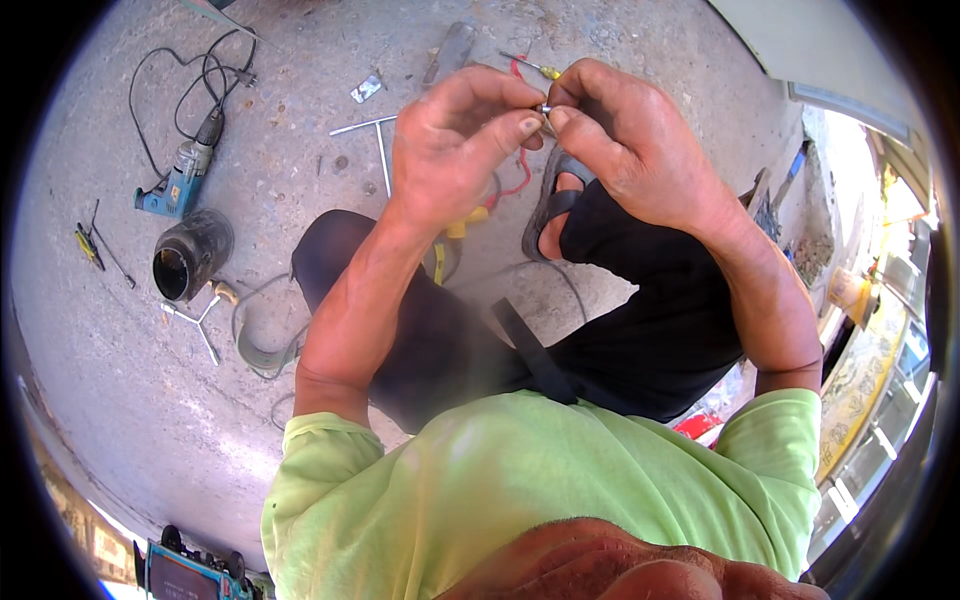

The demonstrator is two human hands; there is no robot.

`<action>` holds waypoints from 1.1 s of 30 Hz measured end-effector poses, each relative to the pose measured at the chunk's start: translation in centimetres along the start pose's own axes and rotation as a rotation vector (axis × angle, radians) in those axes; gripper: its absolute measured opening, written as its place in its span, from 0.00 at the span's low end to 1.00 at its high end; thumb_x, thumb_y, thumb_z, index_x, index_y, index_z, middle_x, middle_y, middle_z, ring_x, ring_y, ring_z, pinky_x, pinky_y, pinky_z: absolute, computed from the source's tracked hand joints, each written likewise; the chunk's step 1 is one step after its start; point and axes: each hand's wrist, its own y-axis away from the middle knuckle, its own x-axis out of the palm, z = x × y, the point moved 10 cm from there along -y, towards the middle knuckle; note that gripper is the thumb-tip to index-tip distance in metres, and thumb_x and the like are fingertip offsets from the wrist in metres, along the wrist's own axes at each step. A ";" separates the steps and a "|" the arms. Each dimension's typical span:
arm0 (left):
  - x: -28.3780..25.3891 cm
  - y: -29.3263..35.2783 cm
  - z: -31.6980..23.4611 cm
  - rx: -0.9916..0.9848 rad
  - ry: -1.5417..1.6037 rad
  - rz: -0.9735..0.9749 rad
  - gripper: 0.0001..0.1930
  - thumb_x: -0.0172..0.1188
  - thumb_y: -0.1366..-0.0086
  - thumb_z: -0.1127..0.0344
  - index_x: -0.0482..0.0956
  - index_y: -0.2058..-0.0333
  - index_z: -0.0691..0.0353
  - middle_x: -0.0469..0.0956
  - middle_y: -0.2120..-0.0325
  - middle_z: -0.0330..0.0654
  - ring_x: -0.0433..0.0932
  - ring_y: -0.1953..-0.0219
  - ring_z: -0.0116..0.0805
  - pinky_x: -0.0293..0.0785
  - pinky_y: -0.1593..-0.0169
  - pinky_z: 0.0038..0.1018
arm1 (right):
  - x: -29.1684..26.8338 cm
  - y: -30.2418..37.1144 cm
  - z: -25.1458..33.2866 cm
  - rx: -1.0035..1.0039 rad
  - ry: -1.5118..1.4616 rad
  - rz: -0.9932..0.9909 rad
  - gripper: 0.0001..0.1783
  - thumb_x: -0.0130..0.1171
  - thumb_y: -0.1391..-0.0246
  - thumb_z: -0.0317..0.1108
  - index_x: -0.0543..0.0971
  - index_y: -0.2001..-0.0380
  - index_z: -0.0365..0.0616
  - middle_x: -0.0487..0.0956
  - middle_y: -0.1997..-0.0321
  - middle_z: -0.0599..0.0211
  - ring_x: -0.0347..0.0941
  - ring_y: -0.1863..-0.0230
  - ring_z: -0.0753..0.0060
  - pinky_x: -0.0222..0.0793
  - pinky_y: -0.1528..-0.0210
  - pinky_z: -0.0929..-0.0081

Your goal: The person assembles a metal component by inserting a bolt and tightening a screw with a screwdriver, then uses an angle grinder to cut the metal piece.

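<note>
Black cylindrical container [190,255], inside dark.

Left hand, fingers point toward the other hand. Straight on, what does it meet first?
The left hand would first meet the small metal part pinched between both hands, then the right hand fingertips; they look nearly touching.

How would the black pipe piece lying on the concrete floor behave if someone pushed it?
The black pipe piece lies on its side with its round open end showing, so it would probably roll rather than slide. It looks hollow, so likely light for its size. Its walls seem rigid, probably not floppy like the cord nearby.
</note>
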 end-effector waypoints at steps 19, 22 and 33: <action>-1.3 -0.5 0.1 -0.006 0.067 -0.052 0.09 0.66 0.36 0.79 0.81 0.56 0.69 0.82 0.61 0.43 0.82 0.60 0.31 0.81 0.54 0.27 | 2.5 -0.9 -3.6 0.285 -0.340 0.216 0.17 0.53 0.36 0.42 0.78 0.70 0.38 0.73 0.76 0.69 0.71 0.75 0.76 0.67 0.74 0.73; -1.4 -0.6 0.1 0.004 0.059 0.007 0.06 0.66 0.35 0.77 0.82 0.59 0.68 0.83 0.63 0.42 0.82 0.60 0.29 0.81 0.55 0.27 | 2.1 -1.0 -2.6 0.203 -0.281 0.161 0.17 0.53 0.36 0.41 0.79 0.68 0.36 0.74 0.75 0.67 0.72 0.74 0.75 0.68 0.71 0.71; -1.0 -0.2 0.4 -0.032 0.049 0.012 0.07 0.65 0.34 0.77 0.81 0.58 0.70 0.84 0.64 0.44 0.83 0.64 0.30 0.82 0.60 0.25 | 2.8 -0.5 -3.0 0.287 -0.389 0.233 0.15 0.54 0.38 0.40 0.78 0.68 0.37 0.74 0.76 0.68 0.72 0.75 0.75 0.69 0.70 0.72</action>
